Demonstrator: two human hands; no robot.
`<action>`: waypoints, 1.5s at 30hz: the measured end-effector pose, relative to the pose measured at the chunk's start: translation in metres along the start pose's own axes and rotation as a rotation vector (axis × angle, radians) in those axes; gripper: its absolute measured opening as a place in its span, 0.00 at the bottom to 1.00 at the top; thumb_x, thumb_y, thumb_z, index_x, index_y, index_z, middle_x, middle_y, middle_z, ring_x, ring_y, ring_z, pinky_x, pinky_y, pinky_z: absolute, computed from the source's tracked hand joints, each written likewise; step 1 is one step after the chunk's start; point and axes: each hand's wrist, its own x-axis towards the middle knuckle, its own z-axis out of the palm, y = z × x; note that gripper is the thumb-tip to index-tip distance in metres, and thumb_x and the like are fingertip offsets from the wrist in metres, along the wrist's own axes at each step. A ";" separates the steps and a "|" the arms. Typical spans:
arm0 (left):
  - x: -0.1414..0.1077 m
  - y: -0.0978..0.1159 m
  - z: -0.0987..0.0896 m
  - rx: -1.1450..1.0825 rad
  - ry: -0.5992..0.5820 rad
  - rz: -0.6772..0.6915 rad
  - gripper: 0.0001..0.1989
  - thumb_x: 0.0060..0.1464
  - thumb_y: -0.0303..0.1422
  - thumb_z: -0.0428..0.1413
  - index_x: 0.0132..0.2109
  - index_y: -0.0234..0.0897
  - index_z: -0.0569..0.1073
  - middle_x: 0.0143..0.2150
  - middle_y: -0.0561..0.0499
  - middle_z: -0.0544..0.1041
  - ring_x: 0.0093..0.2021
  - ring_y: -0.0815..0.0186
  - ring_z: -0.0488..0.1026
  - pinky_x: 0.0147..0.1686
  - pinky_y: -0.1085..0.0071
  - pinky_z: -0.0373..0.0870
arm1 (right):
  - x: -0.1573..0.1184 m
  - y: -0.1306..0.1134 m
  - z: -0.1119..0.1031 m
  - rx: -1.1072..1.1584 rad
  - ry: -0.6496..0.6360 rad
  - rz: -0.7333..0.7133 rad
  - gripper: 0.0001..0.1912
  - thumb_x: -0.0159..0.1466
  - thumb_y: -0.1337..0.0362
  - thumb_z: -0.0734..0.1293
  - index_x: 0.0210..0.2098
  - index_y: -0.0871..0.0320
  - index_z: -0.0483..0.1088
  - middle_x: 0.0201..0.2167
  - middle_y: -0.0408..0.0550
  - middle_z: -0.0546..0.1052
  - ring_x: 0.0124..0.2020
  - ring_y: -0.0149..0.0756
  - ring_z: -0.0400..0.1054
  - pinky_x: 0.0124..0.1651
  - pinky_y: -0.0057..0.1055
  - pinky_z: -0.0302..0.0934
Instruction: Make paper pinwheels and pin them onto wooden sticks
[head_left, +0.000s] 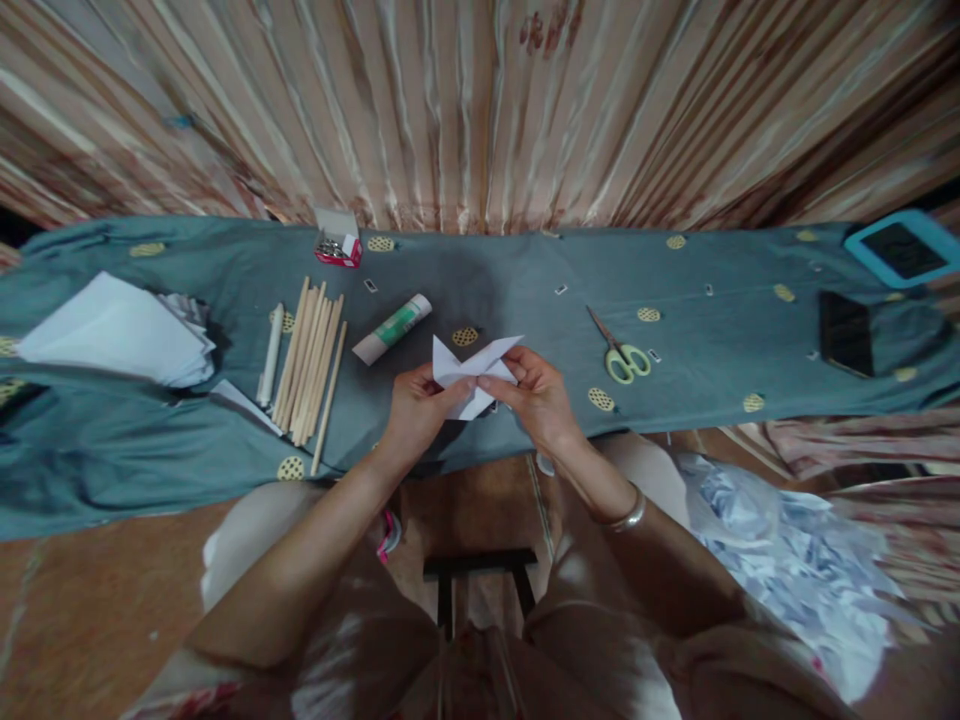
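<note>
A white paper pinwheel (474, 372) is held up in front of me, over the near edge of the table, its corners folded in toward the middle. My left hand (424, 402) pinches its left side, thumb near the centre. From the other side my right hand (536, 395) grips it, with the thumb also pressed at the centre. Whether a pin sits under the thumbs is hidden. Just beyond my left hand lies a white and green glue stick (393, 328). Scissors with pale green handles (624, 358) rest to the right of my right hand.
Several wooden sticks (307, 365) and a white pen-like stick (271, 355) lie left. Behind them stands an open red box of small metal pins (338, 250). A paper stack (112, 330) is far left; a phone (846, 333) and blue-framed tablet (904, 248) are far right.
</note>
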 end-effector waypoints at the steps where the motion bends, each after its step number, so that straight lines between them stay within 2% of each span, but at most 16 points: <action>1: 0.001 -0.001 0.000 0.000 0.001 0.000 0.14 0.34 0.37 0.70 0.28 0.32 0.80 0.26 0.53 0.79 0.25 0.69 0.70 0.28 0.74 0.67 | 0.001 0.001 0.000 0.011 0.009 -0.001 0.26 0.43 0.58 0.81 0.39 0.54 0.72 0.33 0.41 0.82 0.33 0.33 0.76 0.42 0.33 0.72; 5: 0.003 -0.003 0.000 -0.008 0.006 0.003 0.15 0.33 0.38 0.70 0.29 0.32 0.80 0.26 0.52 0.79 0.26 0.69 0.71 0.29 0.73 0.67 | 0.006 0.005 0.000 0.008 0.015 -0.002 0.25 0.43 0.59 0.81 0.37 0.55 0.72 0.32 0.40 0.81 0.32 0.32 0.75 0.41 0.31 0.72; 14: 0.004 -0.001 -0.005 0.033 -0.013 0.047 0.19 0.35 0.42 0.71 0.31 0.32 0.80 0.27 0.51 0.80 0.28 0.67 0.72 0.31 0.72 0.69 | 0.013 0.008 0.000 -0.019 0.018 0.018 0.22 0.44 0.62 0.80 0.36 0.55 0.71 0.33 0.42 0.81 0.35 0.35 0.75 0.47 0.36 0.70; 19: 0.003 0.004 -0.012 0.075 -0.030 0.097 0.21 0.37 0.46 0.70 0.33 0.33 0.80 0.30 0.50 0.80 0.30 0.65 0.75 0.34 0.70 0.71 | 0.014 0.007 0.003 0.026 0.040 0.028 0.20 0.43 0.64 0.80 0.33 0.56 0.72 0.31 0.40 0.81 0.33 0.32 0.75 0.44 0.33 0.70; 23: 0.005 0.010 -0.025 0.060 0.003 0.174 0.26 0.46 0.56 0.62 0.34 0.34 0.80 0.33 0.45 0.81 0.36 0.60 0.78 0.37 0.67 0.74 | 0.016 0.008 0.003 0.011 0.045 0.005 0.21 0.42 0.63 0.80 0.33 0.55 0.72 0.31 0.39 0.81 0.33 0.33 0.75 0.44 0.33 0.70; 25: 0.010 0.011 -0.036 0.075 0.057 0.201 0.28 0.51 0.57 0.57 0.35 0.34 0.80 0.35 0.44 0.81 0.38 0.58 0.78 0.37 0.65 0.75 | 0.017 0.008 0.003 0.002 0.052 0.013 0.22 0.41 0.62 0.81 0.33 0.55 0.72 0.31 0.40 0.81 0.33 0.33 0.75 0.43 0.33 0.71; 27: 0.017 0.012 -0.048 0.198 0.156 0.268 0.22 0.53 0.51 0.58 0.37 0.35 0.79 0.36 0.45 0.81 0.38 0.60 0.78 0.38 0.66 0.74 | 0.017 0.007 0.003 0.007 0.063 0.024 0.22 0.40 0.62 0.81 0.32 0.55 0.72 0.31 0.40 0.81 0.33 0.33 0.75 0.42 0.32 0.71; 28: 0.021 0.013 -0.054 0.303 0.208 0.331 0.18 0.51 0.46 0.61 0.38 0.35 0.79 0.36 0.46 0.80 0.37 0.62 0.77 0.38 0.67 0.74 | 0.017 0.006 0.003 0.011 0.066 0.026 0.22 0.39 0.61 0.81 0.32 0.55 0.72 0.31 0.40 0.81 0.33 0.34 0.75 0.42 0.32 0.71; 32: 0.033 0.021 -0.075 0.700 0.271 0.504 0.14 0.49 0.38 0.60 0.42 0.35 0.79 0.41 0.45 0.78 0.37 0.64 0.74 0.40 0.68 0.72 | 0.017 0.004 0.003 -0.008 0.051 0.029 0.22 0.40 0.61 0.81 0.32 0.55 0.72 0.32 0.41 0.81 0.35 0.34 0.76 0.46 0.35 0.71; 34: 0.036 0.028 -0.085 0.853 0.310 0.508 0.14 0.51 0.36 0.57 0.44 0.36 0.79 0.42 0.46 0.77 0.38 0.63 0.74 0.40 0.68 0.71 | 0.017 0.003 0.003 -0.011 0.049 0.038 0.22 0.41 0.61 0.81 0.33 0.55 0.72 0.32 0.41 0.81 0.35 0.34 0.75 0.47 0.35 0.70; 37: 0.037 0.035 -0.101 1.018 0.353 0.445 0.12 0.52 0.34 0.56 0.43 0.37 0.79 0.44 0.45 0.78 0.41 0.60 0.74 0.46 0.64 0.71 | 0.017 0.001 0.002 0.013 0.064 0.052 0.23 0.40 0.62 0.81 0.32 0.56 0.72 0.31 0.40 0.81 0.34 0.32 0.75 0.46 0.34 0.70; 41: 0.031 0.036 -0.120 1.228 0.301 0.374 0.13 0.51 0.34 0.56 0.44 0.38 0.78 0.46 0.44 0.79 0.44 0.55 0.75 0.48 0.62 0.70 | 0.017 -0.003 0.001 0.015 0.059 0.042 0.22 0.40 0.62 0.81 0.32 0.56 0.72 0.31 0.40 0.81 0.33 0.32 0.74 0.45 0.33 0.69; 45: 0.027 0.032 -0.127 1.379 0.252 0.356 0.13 0.52 0.35 0.54 0.44 0.39 0.77 0.45 0.44 0.79 0.47 0.52 0.75 0.48 0.62 0.69 | 0.017 -0.003 -0.001 0.020 0.060 0.047 0.23 0.39 0.62 0.81 0.32 0.56 0.72 0.32 0.41 0.81 0.34 0.33 0.74 0.45 0.34 0.69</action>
